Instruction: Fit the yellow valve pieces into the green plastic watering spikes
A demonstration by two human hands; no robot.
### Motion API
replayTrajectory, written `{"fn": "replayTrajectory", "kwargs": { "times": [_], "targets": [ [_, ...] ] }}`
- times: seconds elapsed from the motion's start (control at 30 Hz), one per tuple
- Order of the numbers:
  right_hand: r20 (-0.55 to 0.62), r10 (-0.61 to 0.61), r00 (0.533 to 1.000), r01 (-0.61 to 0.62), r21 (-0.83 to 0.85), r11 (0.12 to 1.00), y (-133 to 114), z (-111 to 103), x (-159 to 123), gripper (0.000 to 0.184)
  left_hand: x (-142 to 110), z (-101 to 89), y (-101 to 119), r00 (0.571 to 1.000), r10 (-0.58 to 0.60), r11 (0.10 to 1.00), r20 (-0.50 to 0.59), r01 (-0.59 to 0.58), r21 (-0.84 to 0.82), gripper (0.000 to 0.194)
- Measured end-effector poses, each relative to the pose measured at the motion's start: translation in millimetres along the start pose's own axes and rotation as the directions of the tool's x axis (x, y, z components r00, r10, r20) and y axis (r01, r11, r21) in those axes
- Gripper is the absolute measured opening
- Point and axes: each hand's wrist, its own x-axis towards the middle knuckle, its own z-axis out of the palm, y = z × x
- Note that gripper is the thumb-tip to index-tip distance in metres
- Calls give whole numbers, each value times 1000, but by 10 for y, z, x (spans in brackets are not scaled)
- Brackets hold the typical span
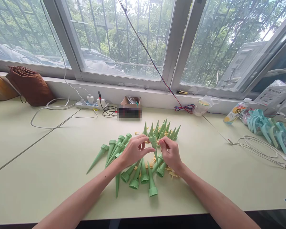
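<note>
Between the thumb and fingers of my left hand (135, 148) is a green plastic watering spike (153, 144), cap up and point down. Close to its right side, my right hand (169, 152) is closed in a pinch on a small yellow plastic piece (158, 143), mostly hidden by the fingers. Several more green spikes lie around my hands, such as one on the left (98, 158) and one in front (152, 183). Loose yellow pieces (173, 174) are scattered by my right wrist. Behind my hands, a group of green spikes (162, 128) stands point up.
At the back are a small cardboard box (128, 102), a power strip (82, 104) with cables and a brown drawstring bag (30, 85). To the right are a bottle (237, 111), teal plastic clips (269, 128) and a coiled white cable (259, 148). Windows line the far edge.
</note>
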Motion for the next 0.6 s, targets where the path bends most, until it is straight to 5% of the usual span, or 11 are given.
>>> {"fn": "replayTrajectory", "kwargs": {
  "times": [0.6],
  "targets": [
    [23, 32, 999, -33, 16, 999, 3, 7, -18, 37, -24, 20, -39, 977, 183, 976, -110, -167, 142, 22]
  ]
}}
